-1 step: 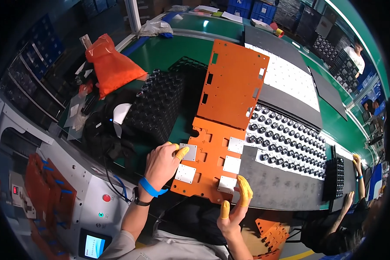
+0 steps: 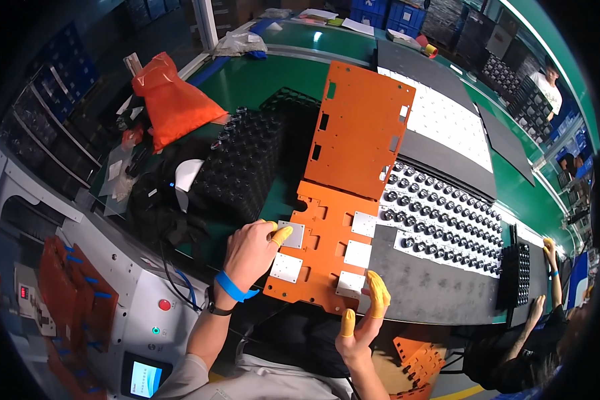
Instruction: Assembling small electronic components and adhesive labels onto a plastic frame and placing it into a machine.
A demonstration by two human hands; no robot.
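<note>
The left hand point(image 2: 249, 252) is touching a plate point(image 2: 295, 240) at the board's point(image 2: 328, 267) left, fingers nearly together; whether gripping, I cannot tell. The right hand point(image 2: 361, 327) is holding nothing, fingers standing apart beside another plate point(image 2: 349, 283).

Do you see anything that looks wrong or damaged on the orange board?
Nothing looks clearly damaged. One imbalance: the flat, notched orange board holds three thin, square white plates along its right side but only two along its left, with none at the upper left.
</note>
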